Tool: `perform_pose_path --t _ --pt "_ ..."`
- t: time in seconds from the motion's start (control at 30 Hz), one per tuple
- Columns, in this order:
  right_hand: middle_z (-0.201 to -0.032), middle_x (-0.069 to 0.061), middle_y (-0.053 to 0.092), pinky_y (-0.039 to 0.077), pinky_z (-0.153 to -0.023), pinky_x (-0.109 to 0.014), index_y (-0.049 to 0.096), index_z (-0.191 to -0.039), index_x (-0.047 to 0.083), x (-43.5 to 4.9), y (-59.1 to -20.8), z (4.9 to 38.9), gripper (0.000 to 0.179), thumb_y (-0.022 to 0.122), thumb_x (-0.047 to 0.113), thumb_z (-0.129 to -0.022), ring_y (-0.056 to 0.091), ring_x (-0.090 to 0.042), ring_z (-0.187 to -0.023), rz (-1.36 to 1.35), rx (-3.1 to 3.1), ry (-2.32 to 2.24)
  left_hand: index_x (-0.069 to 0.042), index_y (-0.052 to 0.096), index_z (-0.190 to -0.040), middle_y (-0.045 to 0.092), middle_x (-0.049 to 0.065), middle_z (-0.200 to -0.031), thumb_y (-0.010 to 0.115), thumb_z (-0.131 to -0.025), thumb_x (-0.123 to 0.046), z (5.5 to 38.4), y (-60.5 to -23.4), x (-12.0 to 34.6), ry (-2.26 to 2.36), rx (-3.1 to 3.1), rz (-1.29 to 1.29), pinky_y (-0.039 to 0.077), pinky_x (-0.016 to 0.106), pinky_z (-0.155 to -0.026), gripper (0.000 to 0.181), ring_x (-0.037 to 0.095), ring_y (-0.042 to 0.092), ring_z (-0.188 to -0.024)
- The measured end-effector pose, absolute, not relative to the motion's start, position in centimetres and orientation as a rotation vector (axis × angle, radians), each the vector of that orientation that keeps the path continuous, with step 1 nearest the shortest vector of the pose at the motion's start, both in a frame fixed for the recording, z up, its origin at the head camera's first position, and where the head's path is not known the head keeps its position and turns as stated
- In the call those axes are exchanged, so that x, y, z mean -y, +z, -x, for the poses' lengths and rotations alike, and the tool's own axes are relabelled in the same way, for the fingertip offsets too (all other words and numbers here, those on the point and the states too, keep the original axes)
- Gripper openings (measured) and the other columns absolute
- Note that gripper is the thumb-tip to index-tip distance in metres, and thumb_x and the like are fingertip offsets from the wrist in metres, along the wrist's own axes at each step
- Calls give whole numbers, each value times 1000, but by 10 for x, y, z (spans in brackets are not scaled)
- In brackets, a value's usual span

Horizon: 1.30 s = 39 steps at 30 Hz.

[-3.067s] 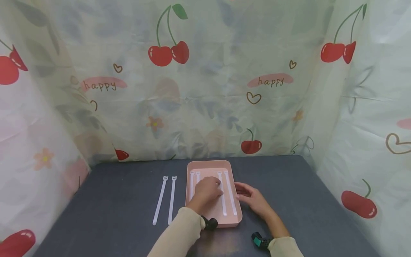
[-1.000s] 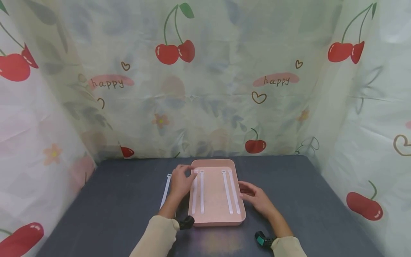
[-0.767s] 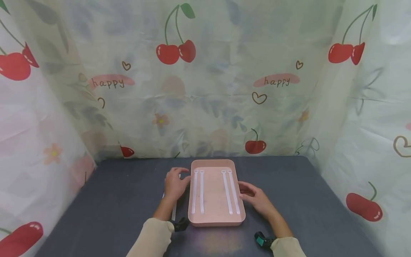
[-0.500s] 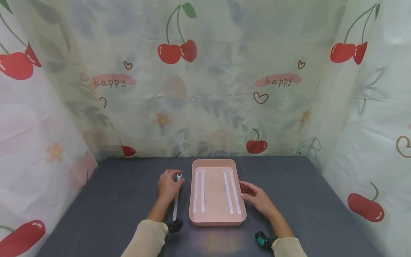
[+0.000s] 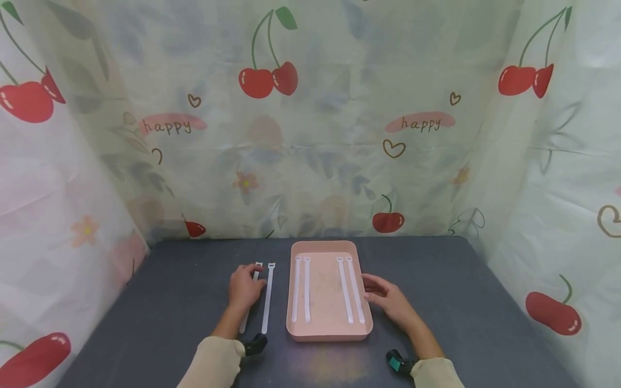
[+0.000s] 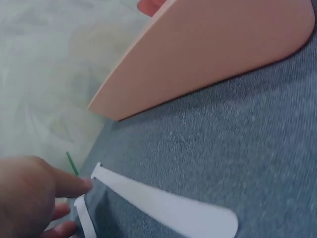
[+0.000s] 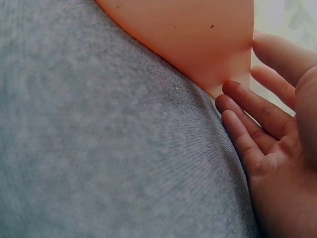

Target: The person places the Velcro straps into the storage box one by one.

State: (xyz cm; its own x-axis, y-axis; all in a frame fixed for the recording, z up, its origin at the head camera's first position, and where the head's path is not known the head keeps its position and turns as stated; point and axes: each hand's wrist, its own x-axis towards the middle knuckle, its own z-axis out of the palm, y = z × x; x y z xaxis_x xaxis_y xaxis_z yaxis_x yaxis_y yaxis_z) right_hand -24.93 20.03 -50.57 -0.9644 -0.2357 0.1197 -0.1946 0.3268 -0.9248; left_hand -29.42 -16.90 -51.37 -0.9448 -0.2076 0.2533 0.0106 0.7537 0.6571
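Note:
My left hand (image 5: 246,286) hovers over the farther-left white cable tie (image 5: 244,323), its thumb and index finger apart around the slotted head. A second loose cable tie (image 5: 268,302) lies just right of it on the table; the left wrist view shows that white tie (image 6: 163,201) beyond my fingers. Several more ties lie lengthwise in the pink tray (image 5: 324,331): one pair, including a tie (image 5: 307,291), on the left, another pair, including a tie (image 5: 356,291), on the right. With relaxed fingers, my right hand (image 7: 277,134) touches the tray's right side.
A dark grey cloth-like surface (image 5: 179,302) covers the table. Behind and on both sides hangs a cherry-patterned curtain (image 5: 315,161). Black devices are strapped on both wrists, such as the right wrist device (image 5: 399,362).
My left hand has moved left, from over the tray, across the nearer loose tie to the farther-left one. The right hand has stayed at the tray's side. Ties in the tray look unmoved.

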Motion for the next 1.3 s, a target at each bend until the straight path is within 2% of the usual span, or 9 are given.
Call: perform_pose_path --t 0.17,0.4,0.67,0.97,1.13,1.3 --pt "-129 -22 57 46 -91 -27 47 -140 -4 -199 -493 243 53 66 10 -92 55 -35 -117 424 -2527 -1733 -8 74 -99 64 16 -98 81 -69 -4 293 -515 177 -875 2687 -82 45 51 -83 31 40 59 -95" --pt "-129 -23 57 46 -91 -27 48 -140 -3 -201 -493 244 53 66 11 -92 55 -35 -117 432 -2528 -1733 -12 76 -94 64 9 -88 82 -71 -6 291 -513 182 -834 2721 -48 46 47 -77 25 30 61 -85" --pt "-129 -22 57 46 -91 -28 48 -140 -2 -203 -504 251 52 66 11 -93 55 -35 -117 436 -2536 -1736 -13 76 -94 64 7 -88 81 -72 -7 290 -513 182 -851 2742 -50 46 46 -78 24 28 61 -86" --pt "-128 -13 60 46 -91 -27 52 -139 6 -210 -528 263 55 71 20 -90 57 -28 -116 400 -2532 -1777 -9 75 -95 64 5 -84 81 -69 -2 288 -510 188 -924 2762 -16 47 44 -75 27 25 60 -81" --pt "-127 -14 60 47 -90 -27 53 -138 5 -209 -529 262 55 72 20 -89 58 -28 -115 407 -2519 -1791 -8 75 -97 63 7 -84 78 -69 1 288 -507 191 -968 2790 -7 46 44 -76 29 25 58 -81" --pt "-127 -15 60 47 -90 -25 52 -138 5 -208 -529 263 54 71 19 -89 58 -28 -114 411 -2513 -1798 -5 75 -98 67 11 -88 76 -70 3 290 -506 195 -992 2789 -3 47 46 -80 29 28 62 -86"
